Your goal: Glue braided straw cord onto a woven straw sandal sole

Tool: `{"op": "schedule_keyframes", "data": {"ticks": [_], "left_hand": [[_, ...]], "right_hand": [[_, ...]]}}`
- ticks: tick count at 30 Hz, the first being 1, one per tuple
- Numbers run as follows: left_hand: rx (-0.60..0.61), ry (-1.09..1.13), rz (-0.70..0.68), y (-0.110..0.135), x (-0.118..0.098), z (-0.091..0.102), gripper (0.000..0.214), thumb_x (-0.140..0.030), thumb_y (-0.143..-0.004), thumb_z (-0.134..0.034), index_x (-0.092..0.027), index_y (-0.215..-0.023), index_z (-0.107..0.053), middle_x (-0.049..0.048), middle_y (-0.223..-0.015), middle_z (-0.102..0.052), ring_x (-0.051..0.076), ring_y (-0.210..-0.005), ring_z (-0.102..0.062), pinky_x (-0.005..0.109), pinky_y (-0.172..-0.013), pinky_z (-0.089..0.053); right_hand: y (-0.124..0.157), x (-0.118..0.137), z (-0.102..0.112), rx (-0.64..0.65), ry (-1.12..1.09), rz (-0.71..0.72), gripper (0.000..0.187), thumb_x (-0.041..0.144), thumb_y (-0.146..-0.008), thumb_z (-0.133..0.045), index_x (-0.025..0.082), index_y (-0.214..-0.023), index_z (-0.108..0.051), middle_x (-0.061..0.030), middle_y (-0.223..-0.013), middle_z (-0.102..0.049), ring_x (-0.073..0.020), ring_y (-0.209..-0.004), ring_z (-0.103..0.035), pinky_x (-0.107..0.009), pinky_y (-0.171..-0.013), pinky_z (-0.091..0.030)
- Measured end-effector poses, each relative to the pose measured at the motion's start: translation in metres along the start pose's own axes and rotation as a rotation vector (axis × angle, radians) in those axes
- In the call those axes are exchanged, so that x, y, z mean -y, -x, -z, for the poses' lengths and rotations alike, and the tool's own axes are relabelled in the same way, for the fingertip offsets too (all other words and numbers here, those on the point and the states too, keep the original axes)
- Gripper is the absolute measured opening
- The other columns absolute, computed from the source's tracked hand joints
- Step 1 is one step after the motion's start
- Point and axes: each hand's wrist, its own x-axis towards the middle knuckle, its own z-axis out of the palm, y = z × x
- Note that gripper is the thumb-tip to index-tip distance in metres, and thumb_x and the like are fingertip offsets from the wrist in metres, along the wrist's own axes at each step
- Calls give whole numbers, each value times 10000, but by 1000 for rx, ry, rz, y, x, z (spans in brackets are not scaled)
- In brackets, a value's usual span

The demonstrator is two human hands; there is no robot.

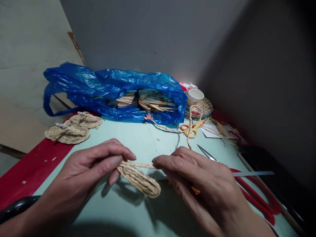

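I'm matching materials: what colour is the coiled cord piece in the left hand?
Pale straw-tan; the coiled cord piece shows best in the head view.

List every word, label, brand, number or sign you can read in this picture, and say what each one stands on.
None can be read.
Bag: no readable print.
Cup: no readable mark.
Card: no writing that can be made out.
Clip: too small to tell whether it bears any mark.
Woven piece and cord: no writing seen.
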Motion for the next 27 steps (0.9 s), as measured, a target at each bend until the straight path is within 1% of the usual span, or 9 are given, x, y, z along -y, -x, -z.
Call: {"op": "schedule_keyframes", "data": {"ticks": [3, 6, 8, 10, 14, 16, 19, 23, 27], "left_hand": [[50, -43, -32, 1, 3, 3, 190, -432, -1013, -632, -404, -990, -818, -47, -661, -642, 111, -597, -626, 132, -553, -497], [47, -55, -47, 1, 2, 2, 199, -426, -1021, -622, -406, -973, -814, -49, -710, -656, 93, -578, -618, 125, -545, -490], [16, -62, -53, 1, 0, 0, 192, -408, -1008, -640, -399, -941, -821, -43, -756, -679, 89, -579, -626, 130, -544, -491], [-19, -71, -56, 1, 0, -2, 181, -387, -985, -669, -385, -903, -830, -33, -818, -704, 87, -574, -628, 139, -531, -488], [-49, -106, -48, 3, 0, -2, 189, -383, -968, -683, -378, -848, -829, -33, -834, -700, 89, -587, -627, 144, -551, -499], [-48, -125, -10, 4, -1, -1, 192, -427, -963, -687, -374, -835, -821, -38, -824, -681, 78, -567, -598, 140, -566, -500], [-34, -142, 71, 6, -2, 1, 219, -494, -940, -699, -355, -812, -809, -31, -847, -668, 79, -564, -569, 143, -545, -484], [-33, -124, 106, 6, -2, 2, 219, -495, -928, -703, -345, -806, -805, -17, -876, -680, 99, -593, -569, 154, -530, -478], [-24, -138, 58, 5, -2, 1, 205, -470, -921, -719, -340, -789, -808, -26, -799, -672, 96, -565, -561, 156, -557, -486]], "right_hand": [[3, 1, 0, 18, 3, -17, 293, 39, -968, -485, 156, -1069, -733, -6, -789, -615, -125, -660, -583, -234, -564, -442], [7, 0, 1, 80, -1, -46, 355, 49, -981, -469, 221, -1200, -690, 15, -825, -634, -121, -680, -616, -230, -569, -458], [9, 0, 2, 128, -5, -77, 383, 73, -998, -478, 293, -1264, -645, 36, -855, -649, -116, -688, -635, -229, -564, -464], [11, 0, 2, 153, -7, -98, 372, 95, -1009, -478, 321, -1264, -627, 43, -869, -663, -119, -684, -645, -236, -561, -480], [11, 1, 1, 133, -32, -101, 262, 138, -1033, -480, 298, -1158, -645, 34, -855, -684, -126, -677, -659, -241, -578, -522], [10, 3, 1, 119, -38, -96, 206, 171, -1049, -482, 285, -1084, -650, 33, -830, -688, -127, -659, -661, -238, -565, -526], [8, 4, 1, 123, -30, -95, 187, 203, -1065, -476, 270, -1015, -643, 30, -810, -682, -128, -639, -655, -238, -554, -525], [9, 5, 0, 137, -40, -94, 158, 205, -1072, -496, 257, -1015, -634, 20, -833, -660, -124, -651, -635, -236, -573, -517], [11, 3, 0, 106, 0, -42, 186, 132, -1038, -483, 219, -1028, -647, 4, -840, -654, -132, -696, -632, -249, -559, -479]]}}
